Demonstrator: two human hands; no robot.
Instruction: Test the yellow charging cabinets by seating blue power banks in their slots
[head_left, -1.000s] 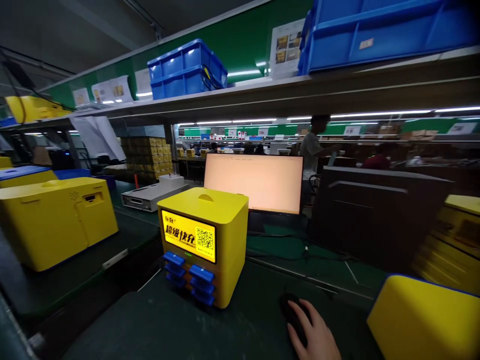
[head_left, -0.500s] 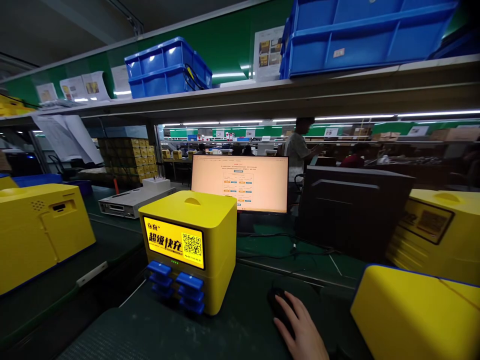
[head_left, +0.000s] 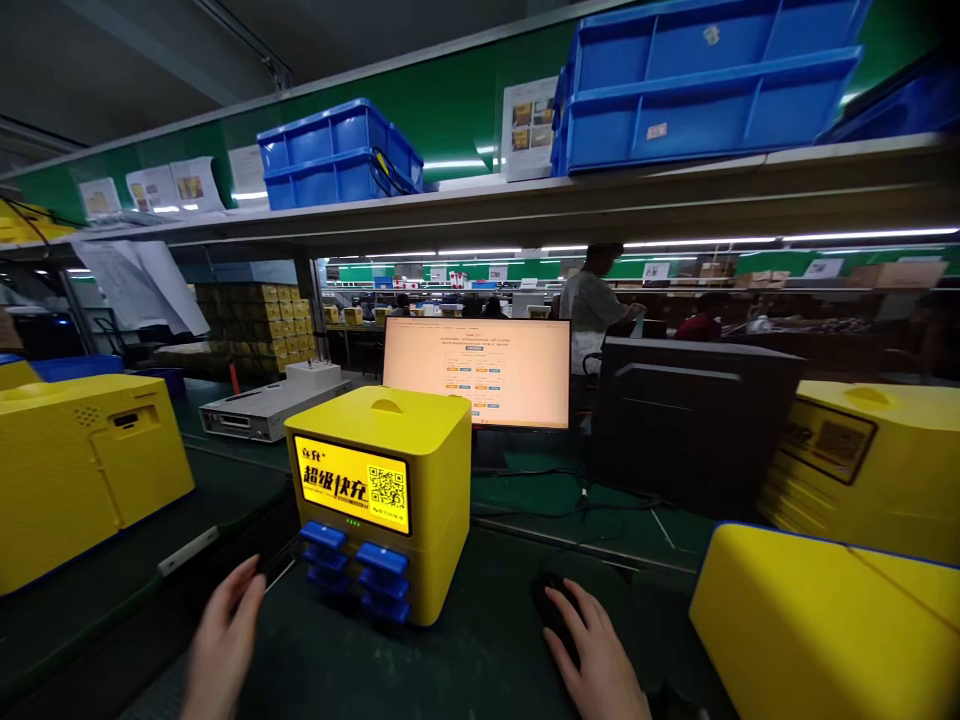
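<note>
Over at nine o'clock a big yellow housing (head_left: 82, 480) sits idle on the bench (head_left: 480, 660), its back towards me. Next in, my left hand (head_left: 225, 640) hangs open at seven o'clock, fingers loosely spread and holding nothing, just beside the lower left corner of the yellow charging cabinet (head_left: 386, 500) but not touching it. That cabinet stands upright dead centre on the bench: square body, rounded edges, lit front panel with bold characters and a QR code, a row of tiny green lights beneath, and blue power banks (head_left: 356, 575) seated in its slots. I judge the unit powered and loaded, with checking under way, not finished. Behind it at twelve o'clock the monitor (head_left: 476, 372) shows a page of small buttons. At five o'clock my right hand (head_left: 596, 655) lies flat over the black mouse (head_left: 556, 610), fingers draped, not clenched. Far right at three o'clock, two more yellow units (head_left: 832, 610) wait.
</note>
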